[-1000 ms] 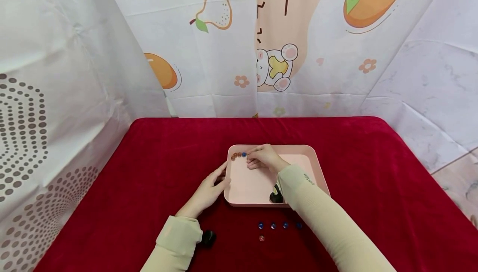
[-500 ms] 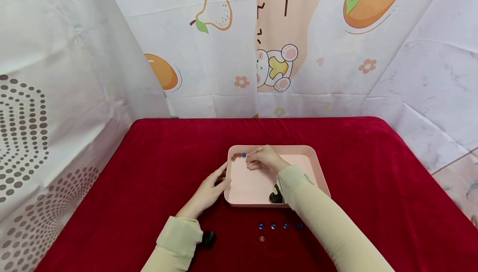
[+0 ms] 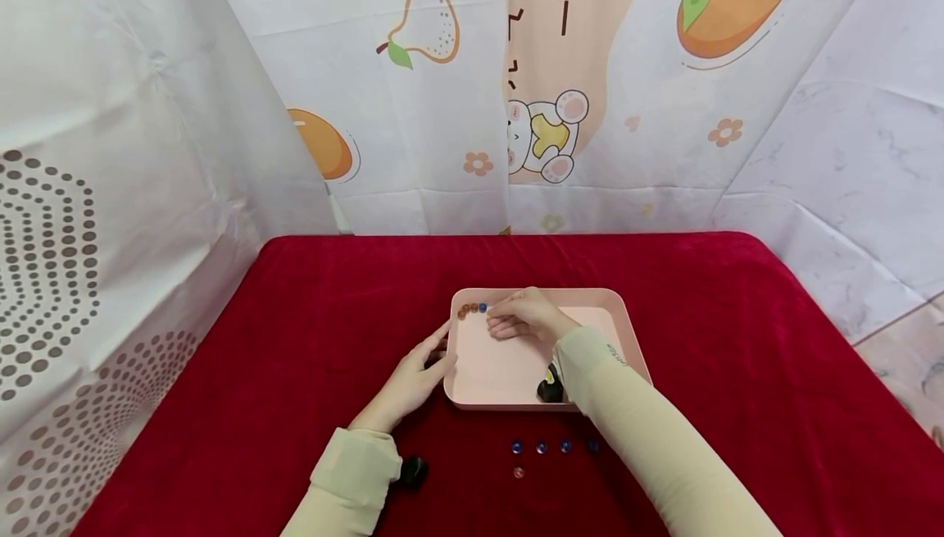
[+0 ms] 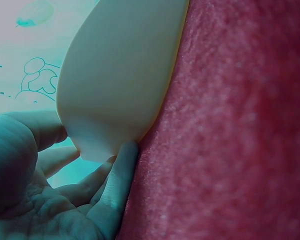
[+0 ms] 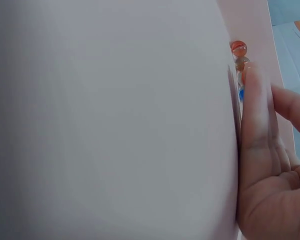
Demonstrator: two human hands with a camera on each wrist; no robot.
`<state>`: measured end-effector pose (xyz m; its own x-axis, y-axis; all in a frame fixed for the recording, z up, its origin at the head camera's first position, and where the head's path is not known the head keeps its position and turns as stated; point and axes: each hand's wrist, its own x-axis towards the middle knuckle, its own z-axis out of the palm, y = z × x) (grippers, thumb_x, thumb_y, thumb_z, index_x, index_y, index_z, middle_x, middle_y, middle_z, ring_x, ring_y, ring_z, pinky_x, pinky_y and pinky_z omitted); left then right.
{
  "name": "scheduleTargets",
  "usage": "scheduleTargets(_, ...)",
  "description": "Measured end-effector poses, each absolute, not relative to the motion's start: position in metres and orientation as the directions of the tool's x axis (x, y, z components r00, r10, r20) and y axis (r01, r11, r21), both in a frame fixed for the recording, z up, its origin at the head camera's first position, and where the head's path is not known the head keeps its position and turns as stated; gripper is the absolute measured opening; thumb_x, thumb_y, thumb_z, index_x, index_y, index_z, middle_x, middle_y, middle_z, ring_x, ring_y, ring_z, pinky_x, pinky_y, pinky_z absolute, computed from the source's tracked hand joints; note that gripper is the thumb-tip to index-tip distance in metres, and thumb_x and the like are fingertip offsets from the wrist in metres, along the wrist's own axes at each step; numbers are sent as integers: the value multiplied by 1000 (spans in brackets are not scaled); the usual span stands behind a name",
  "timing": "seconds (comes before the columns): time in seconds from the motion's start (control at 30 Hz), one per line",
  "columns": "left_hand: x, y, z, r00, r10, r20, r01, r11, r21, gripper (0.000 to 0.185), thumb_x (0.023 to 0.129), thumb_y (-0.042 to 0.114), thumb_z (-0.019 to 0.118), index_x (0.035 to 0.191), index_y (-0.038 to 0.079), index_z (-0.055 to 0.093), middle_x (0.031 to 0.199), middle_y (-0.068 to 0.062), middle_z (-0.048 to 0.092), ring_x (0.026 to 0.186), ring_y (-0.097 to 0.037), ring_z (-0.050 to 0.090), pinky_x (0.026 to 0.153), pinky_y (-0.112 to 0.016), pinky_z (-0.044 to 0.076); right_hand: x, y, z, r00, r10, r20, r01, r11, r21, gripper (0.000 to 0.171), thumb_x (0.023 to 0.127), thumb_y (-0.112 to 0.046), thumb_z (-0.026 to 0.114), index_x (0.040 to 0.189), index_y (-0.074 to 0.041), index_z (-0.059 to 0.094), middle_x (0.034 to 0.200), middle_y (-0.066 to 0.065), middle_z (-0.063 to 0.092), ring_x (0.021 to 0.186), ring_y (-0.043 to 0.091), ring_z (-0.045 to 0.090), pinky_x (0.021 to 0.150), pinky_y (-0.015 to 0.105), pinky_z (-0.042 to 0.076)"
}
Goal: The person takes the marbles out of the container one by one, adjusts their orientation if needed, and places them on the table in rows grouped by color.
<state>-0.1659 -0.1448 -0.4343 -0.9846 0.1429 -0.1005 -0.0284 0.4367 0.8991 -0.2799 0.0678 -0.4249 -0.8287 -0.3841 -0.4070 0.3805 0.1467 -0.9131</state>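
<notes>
A shallow pink tray (image 3: 509, 373) lies on the red cloth. My left hand (image 3: 409, 377) holds its left wall, thumb at the rim and the other fingertips against the outside, as the left wrist view also shows. Inside the tray, my right hand (image 3: 527, 314) is low near the back wall with its fingers stretched out to the left. Just beyond its fingertips a row of glass marbles lines the back left corner: orange-brown marbles (image 3: 466, 308) and one blue marble (image 3: 483, 307). In the right wrist view a straight finger partly covers the orange marbles (image 5: 239, 48) and the blue marble (image 5: 241, 94).
In front of the tray, several blue marbles (image 3: 542, 447) lie in a row on the cloth, with a reddish marble (image 3: 519, 473) nearer me. A black device (image 3: 413, 471) sits by the left cuff and another black device (image 3: 550, 388) under the right wrist. Printed curtains (image 3: 442, 127) hang behind.
The right wrist and cuff have shifted very slightly to the right. Both hands otherwise keep their places, and the marbles stay in their rows.
</notes>
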Motion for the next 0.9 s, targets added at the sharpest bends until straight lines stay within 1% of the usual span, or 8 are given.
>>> scheduleTargets(0.13,-165,-145,-434,-985,143,-99,-26,439,898,57,102,21,56,155,20,36,138,-13,55,125,-28,54,103,-47,45,-280,71,-424,-823,-388,-415,392,143,-909,30,95,-3,62,119,15,62,73,6,72,62,12,71,66,26,59)
scheduleTargets(0.3,-165,-144,-434,-985,146,-90,-17,442,897,57,102,21,56,155,20,36,138,-13,55,125,-28,54,103,-47,44,-280,76,-418,-823,-392,-410,382,153,-912,29,95,-5,63,118,13,64,78,8,74,66,15,72,69,29,60)
scheduleTargets(0.47,-165,-145,-435,-985,145,-96,-22,443,896,57,102,23,56,155,21,36,139,-13,54,126,-29,54,103,-48,44,-282,83,-410,-844,-384,-376,334,173,-927,30,93,-4,66,118,12,64,81,10,75,67,16,73,70,31,60)
scheduleTargets(0.67,-165,-146,-437,-984,149,-93,-17,444,896,57,102,23,56,155,21,36,140,-13,54,126,-28,53,103,-48,44,-281,90,-399,-855,-382,-350,301,184,-936,35,92,-2,66,123,13,61,90,16,75,72,16,73,72,32,60)
scheduleTargets(0.73,-165,-146,-437,-984,151,-93,-18,440,898,57,102,23,56,155,21,35,140,-13,54,126,-28,53,104,-48,44,-279,92,-394,-856,-381,-351,303,181,-936,35,92,-2,65,123,14,60,90,16,75,73,16,73,72,32,60)
scheduleTargets(0.9,-165,-146,-437,-984,152,-96,-21,432,901,57,102,22,56,155,22,35,140,-13,54,126,-28,53,104,-48,44,-273,97,-379,-854,-405,-326,277,177,-945,37,92,0,64,125,16,58,85,9,75,73,14,73,76,33,60)
